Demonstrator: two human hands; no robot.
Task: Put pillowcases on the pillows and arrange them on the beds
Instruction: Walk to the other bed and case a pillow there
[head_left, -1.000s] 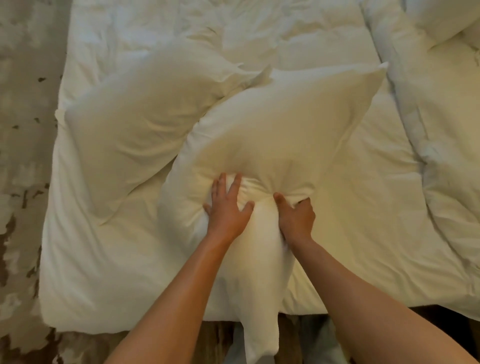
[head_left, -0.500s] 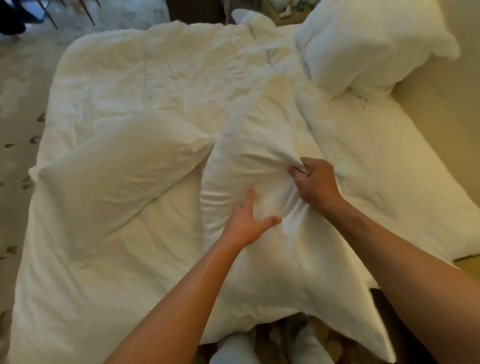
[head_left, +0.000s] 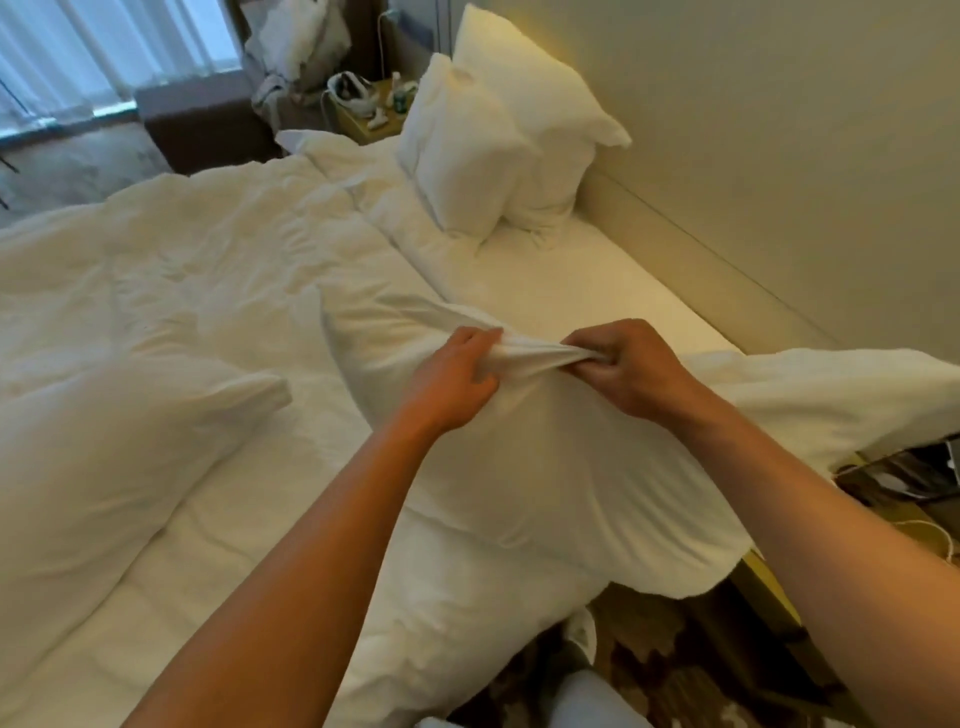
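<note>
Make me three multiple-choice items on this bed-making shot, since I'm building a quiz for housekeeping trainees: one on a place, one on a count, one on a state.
1. Where do the two propped pillows stand?
A. On the carpet
B. At the head of the bed by the wall
C. On the nightstand

2. How many pillows show in all?
A. Two
B. Six
C. Four

3. What are the hands doing to the near pillow?
A. Both grip a bunched fold of its case
B. Both rest flat on it
C. Only one touches it

Answers:
1 B, they lean upright against the wall at the far end.
2 C, two propped, one lying at the left, one held.
3 A, the left hand and right hand pinch the gathered cloth between them.
</note>
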